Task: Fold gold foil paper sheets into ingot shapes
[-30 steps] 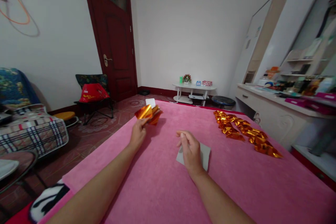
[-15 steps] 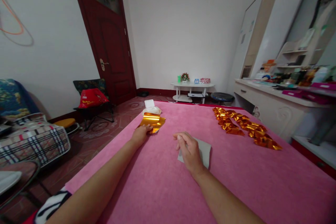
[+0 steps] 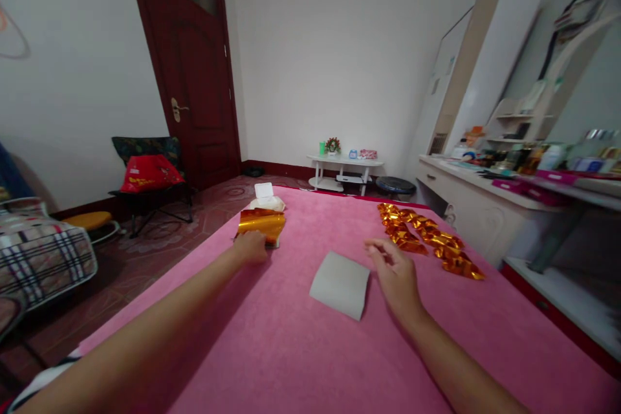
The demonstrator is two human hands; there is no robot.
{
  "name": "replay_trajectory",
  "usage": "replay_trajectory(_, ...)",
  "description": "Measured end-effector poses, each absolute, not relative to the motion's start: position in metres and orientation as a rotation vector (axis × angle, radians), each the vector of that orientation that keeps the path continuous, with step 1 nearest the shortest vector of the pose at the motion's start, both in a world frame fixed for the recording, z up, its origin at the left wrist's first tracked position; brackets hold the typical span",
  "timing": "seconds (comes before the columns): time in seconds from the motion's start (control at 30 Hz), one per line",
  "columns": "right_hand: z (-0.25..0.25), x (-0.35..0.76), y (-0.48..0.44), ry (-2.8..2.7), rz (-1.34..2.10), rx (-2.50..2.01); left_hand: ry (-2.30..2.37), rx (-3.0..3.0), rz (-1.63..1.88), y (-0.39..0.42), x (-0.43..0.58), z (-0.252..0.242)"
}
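My left hand (image 3: 251, 248) rests at the near edge of a stack of gold foil sheets (image 3: 261, 224) on the pink table cover (image 3: 301, 349); its fingers touch the stack, and whether they grip it is hidden. A grey square sheet (image 3: 340, 284) lies flat in the middle. My right hand (image 3: 395, 275) hovers just right of that sheet, fingers loosely curled and apart, holding nothing. A row of several folded gold foil pieces (image 3: 427, 239) runs along the far right of the cover.
A white wipes pack (image 3: 266, 197) with its lid up sits behind the foil stack. A white dresser (image 3: 485, 207) crowded with bottles stands on the right. A dark red door (image 3: 194, 71), a chair with a red bag (image 3: 150, 174) and a small white table (image 3: 342, 168) lie beyond.
My left hand brought the gold foil stack down from the air onto the table. My right hand lifted off the grey sheet and moved right. The view shifted slightly right.
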State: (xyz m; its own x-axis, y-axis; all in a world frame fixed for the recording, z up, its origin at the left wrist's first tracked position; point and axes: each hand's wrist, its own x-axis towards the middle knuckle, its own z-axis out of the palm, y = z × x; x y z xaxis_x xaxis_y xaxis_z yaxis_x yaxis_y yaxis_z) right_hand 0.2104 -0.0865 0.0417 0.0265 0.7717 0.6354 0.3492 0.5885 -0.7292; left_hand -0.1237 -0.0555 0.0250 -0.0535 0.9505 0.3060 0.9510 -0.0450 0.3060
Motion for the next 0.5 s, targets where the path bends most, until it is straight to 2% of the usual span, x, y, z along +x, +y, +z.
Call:
replay_trajectory(0.1,0.015,0.247,-0.075,-1.568,0.342,-1.093,-2.15,-2.205,-0.626,-0.059,-0.117,0.034)
replay_trajectory(0.2,0.001,0.257,-0.071,-1.7,0.386,-1.111,-1.821,-2.472,-0.558,-0.067,-0.088,0.043)
replay_trajectory(0.4,0.013,0.23,-0.089,-2.118,0.342,-0.933,-1.162,-3.095,-0.736,-0.091,-0.015,0.043)
replay_trajectory(0.5,0.016,0.226,-0.098,-2.288,0.423,-0.811,-1.18,-3.393,-0.801,-0.104,-0.003,0.041)
